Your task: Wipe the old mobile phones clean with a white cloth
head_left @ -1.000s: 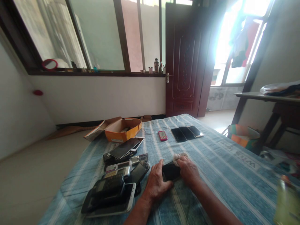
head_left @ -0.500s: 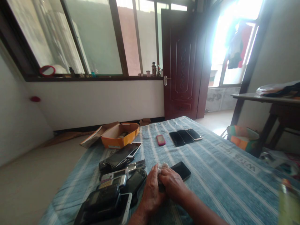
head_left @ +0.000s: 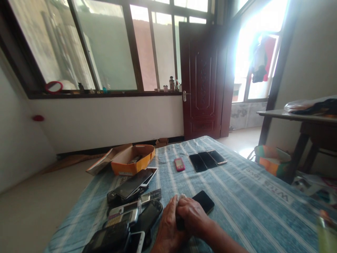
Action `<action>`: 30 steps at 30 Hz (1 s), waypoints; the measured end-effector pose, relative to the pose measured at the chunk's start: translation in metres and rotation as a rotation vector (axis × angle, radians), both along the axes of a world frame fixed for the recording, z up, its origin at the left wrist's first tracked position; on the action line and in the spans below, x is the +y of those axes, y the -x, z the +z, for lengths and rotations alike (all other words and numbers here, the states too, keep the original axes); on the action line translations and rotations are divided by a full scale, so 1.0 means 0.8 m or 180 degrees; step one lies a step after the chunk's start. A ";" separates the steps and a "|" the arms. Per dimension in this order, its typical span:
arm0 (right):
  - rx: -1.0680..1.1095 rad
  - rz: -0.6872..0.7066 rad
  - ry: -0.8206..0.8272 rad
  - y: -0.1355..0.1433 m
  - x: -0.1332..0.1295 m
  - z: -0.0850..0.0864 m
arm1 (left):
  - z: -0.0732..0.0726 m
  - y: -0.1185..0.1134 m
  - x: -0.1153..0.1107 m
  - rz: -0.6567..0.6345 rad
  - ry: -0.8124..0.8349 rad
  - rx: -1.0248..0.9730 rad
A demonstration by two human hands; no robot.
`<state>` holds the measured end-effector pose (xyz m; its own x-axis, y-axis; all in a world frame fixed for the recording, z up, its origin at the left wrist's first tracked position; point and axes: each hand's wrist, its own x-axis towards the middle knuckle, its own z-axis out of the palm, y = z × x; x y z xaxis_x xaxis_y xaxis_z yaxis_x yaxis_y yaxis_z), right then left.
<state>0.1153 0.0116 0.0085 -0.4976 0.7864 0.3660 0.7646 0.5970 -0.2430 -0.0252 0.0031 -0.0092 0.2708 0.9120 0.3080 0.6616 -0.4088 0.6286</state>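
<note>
Low in the head view, my left hand (head_left: pixel 167 225) is closed around a dark phone (head_left: pixel 180 222), which is mostly hidden between my palms. My right hand (head_left: pixel 193 215) lies over it with bent fingers, pressing a crumpled white cloth or tissue (head_left: pixel 181 196) against the phone. Just beyond my right hand, a black phone (head_left: pixel 205 201) lies flat on the striped blue bedcover (head_left: pixel 242 211). Left of my hands is a pile of old phones, among them a black one (head_left: pixel 150 214) and a silver keypad phone (head_left: pixel 123 216).
An open orange box (head_left: pixel 134 165) stands past the pile. A pink phone (head_left: pixel 179 164) and a row of dark phones (head_left: pixel 198 162) lie farther back. A bottle (head_left: pixel 326 232) is at the right edge. Beyond are a door (head_left: pixel 201 80) and a table (head_left: pixel 297 116).
The view has tipped slightly upward, so everything sits lower. My right fingers are more curled over the cloth, and less of it shows. Both hands stay together on the phone.
</note>
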 end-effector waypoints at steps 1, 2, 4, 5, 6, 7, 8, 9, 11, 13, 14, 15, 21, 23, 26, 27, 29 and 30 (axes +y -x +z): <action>0.0022 -0.0041 -0.0022 -0.003 0.000 0.000 | -0.001 0.000 0.001 -0.0009 -0.0012 0.0018; 0.0033 -0.0109 -0.0031 -0.007 0.000 0.000 | -0.001 0.000 0.001 -0.0018 -0.0002 0.0041; 0.0028 -0.0290 -0.0004 -0.017 0.000 0.003 | 0.000 0.000 0.000 -0.0012 0.0101 0.0112; 0.0013 -0.0400 0.0038 -0.024 0.001 0.005 | 0.001 -0.001 0.000 0.0002 0.0182 0.0156; -0.0004 -0.0510 0.0096 -0.031 0.001 0.007 | 0.003 -0.001 -0.001 0.0018 0.0267 0.0199; -0.0015 -0.0638 0.0164 -0.038 0.002 0.010 | 0.004 -0.001 -0.002 0.0038 0.0346 0.0238; -0.0024 -0.0774 0.0243 -0.045 0.003 0.013 | 0.006 -0.002 -0.002 0.0052 0.0412 0.0270; -0.0026 -0.0913 0.0315 -0.051 0.004 0.015 | 0.007 -0.002 -0.003 0.0057 0.0454 0.0289; -0.0023 -0.1107 0.0401 -0.057 0.006 0.017 | 0.009 -0.002 -0.004 0.0059 0.0479 0.0298; -0.0046 -0.1162 0.0406 -0.052 0.006 0.016 | 0.008 -0.002 -0.004 0.0039 0.0456 0.0289; -0.0073 -0.1135 0.0389 -0.046 0.005 0.014 | 0.006 -0.002 -0.004 0.0030 0.0416 0.0275; -0.0104 -0.1081 0.0365 -0.037 0.005 0.012 | 0.004 -0.002 -0.003 0.0036 0.0355 0.0253; -0.0061 -0.0407 0.0232 0.012 -0.001 0.004 | -0.010 0.002 0.003 -0.0051 -0.0043 0.0101; -0.0015 -0.0303 0.0174 0.011 -0.002 0.003 | -0.011 0.002 0.003 -0.0056 -0.0079 0.0129; 0.0026 -0.0359 0.0141 -0.003 -0.002 0.002 | -0.007 0.000 0.003 -0.0007 0.0003 0.0279; 0.0024 -0.0405 0.0147 -0.009 -0.002 0.002 | -0.004 -0.001 0.002 -0.0005 0.0065 0.0318; 0.0030 -0.0501 0.0151 -0.023 -0.003 0.001 | 0.002 -0.003 0.000 -0.0030 0.0214 0.0375; 0.0056 -0.0532 0.0144 -0.030 -0.003 0.001 | 0.006 -0.004 -0.002 -0.0037 0.0296 0.0401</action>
<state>0.1393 0.0090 0.0097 -0.3524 0.8735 0.3359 0.8476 0.4501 -0.2811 -0.0219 0.0017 -0.0045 0.3128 0.9316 0.1854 0.7331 -0.3608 0.5765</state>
